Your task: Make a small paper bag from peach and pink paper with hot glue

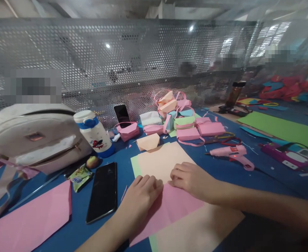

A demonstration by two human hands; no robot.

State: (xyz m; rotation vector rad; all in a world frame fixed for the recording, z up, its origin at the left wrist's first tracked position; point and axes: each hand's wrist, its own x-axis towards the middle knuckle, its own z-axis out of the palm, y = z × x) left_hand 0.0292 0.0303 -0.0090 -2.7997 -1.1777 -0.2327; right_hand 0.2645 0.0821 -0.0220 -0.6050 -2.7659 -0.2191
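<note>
A pink paper sheet (175,206) lies over larger cream paper (164,157), with a strip of green paper (136,168) showing at the left edge. My left hand (145,192) is at the pink sheet's far left edge, its fingers curled together on the paper. Across from it, my right hand (187,178) has bent fingers on the same far edge. Both thumbs and the gripped edge are partly hidden. Just beyond the paper sits a small folded cream paper bag (148,142).
Several small paper bags (188,134) are piled at the back. A pink glue gun (232,154) lies right, near scissors (230,139). A black phone (103,192), bottle (95,133), snack packet (81,177) and backpack (43,140) are left. A perforated metal partition (91,63) stands behind.
</note>
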